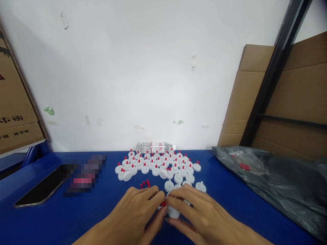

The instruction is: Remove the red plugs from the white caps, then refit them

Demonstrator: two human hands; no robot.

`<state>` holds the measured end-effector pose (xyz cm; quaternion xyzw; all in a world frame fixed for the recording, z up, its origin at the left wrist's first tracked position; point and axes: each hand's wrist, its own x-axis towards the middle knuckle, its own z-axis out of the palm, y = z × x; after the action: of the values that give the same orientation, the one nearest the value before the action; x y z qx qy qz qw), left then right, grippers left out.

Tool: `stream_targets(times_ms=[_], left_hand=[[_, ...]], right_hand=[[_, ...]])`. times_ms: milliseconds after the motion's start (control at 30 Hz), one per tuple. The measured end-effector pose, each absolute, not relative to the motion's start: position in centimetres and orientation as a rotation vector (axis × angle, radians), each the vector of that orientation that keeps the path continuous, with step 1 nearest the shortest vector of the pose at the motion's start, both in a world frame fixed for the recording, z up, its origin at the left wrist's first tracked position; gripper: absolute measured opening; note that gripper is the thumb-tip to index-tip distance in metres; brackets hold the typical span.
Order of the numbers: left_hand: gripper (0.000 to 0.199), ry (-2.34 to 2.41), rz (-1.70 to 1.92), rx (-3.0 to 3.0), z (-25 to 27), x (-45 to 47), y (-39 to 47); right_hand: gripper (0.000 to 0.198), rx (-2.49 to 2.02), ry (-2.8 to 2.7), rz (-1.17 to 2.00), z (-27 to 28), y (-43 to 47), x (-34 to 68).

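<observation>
Near the table's front, my left hand (139, 209) and my right hand (198, 212) meet with their fingertips close together. Between my left thumb and index finger shows a small red cap (162, 204), with a bit of white plastic just under it. My right fingers and thumb are around a round white plastic lid (173, 212); my fingers partly cover it. Just beyond my right hand stand several white lids with bare nozzles (169, 185). Left of these lie several loose red caps (145, 183), close to my left knuckles.
Many white lids with red tips (144, 168) cover the middle of the blue table (102, 200). A clear bottle (155, 147) lies behind them against the wall. At left are a phone (42, 187) and a blurred item (85, 175); at right, a dark plastic bag (286, 187) and cardboard (242, 98).
</observation>
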<state>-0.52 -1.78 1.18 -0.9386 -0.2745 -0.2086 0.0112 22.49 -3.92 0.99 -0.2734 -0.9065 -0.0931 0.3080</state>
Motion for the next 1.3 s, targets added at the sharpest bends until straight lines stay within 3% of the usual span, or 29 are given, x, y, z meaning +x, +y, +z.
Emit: stream_targets(times_ms=[233,433,600,700,900,1033,1167,1300], left_hand=[[0.026,-0.777,-0.745,-3.062,1.1,-0.4,-1.8],[0.034,-0.915,-0.992,-3.099,1.2,-0.2,-1.9],[0.021,-0.828,-0.703,-2.987,0.7,-0.2,-1.7],[0.014,-0.826,-0.708,-2.911,0.3,-0.2,-1.5],[0.037,-0.790,-0.740,-3.088,1.0,-0.2,-1.9],[0.045,-1.059,-1.025,-3.098,1.5,-1.0,-1.6],[0.046,-1.424,-1.025,-2.979,2.3,-1.8,0.3],[0.030,-1.593,-0.912,-2.765,2.9,-2.7,2.4]], right_hand=[[0.014,-0.608,-2.405,-0.329,1.9,-3.7,22.3],[0.016,-0.584,-2.349,-0.455,2.2,-3.6,22.4],[0.016,-0.613,-2.366,-0.396,1.4,-3.5,22.5],[0.018,-0.619,-2.387,-0.366,1.4,-3.5,22.4],[0.012,-0.540,-2.345,-0.427,1.9,-3.7,22.3],[0.033,-0.606,-2.282,-0.582,2.3,-2.4,24.2],[0.025,-0.940,-2.135,-0.521,2.7,-0.2,27.2],[0.022,-1.184,-1.995,-0.456,2.7,1.2,28.9]])
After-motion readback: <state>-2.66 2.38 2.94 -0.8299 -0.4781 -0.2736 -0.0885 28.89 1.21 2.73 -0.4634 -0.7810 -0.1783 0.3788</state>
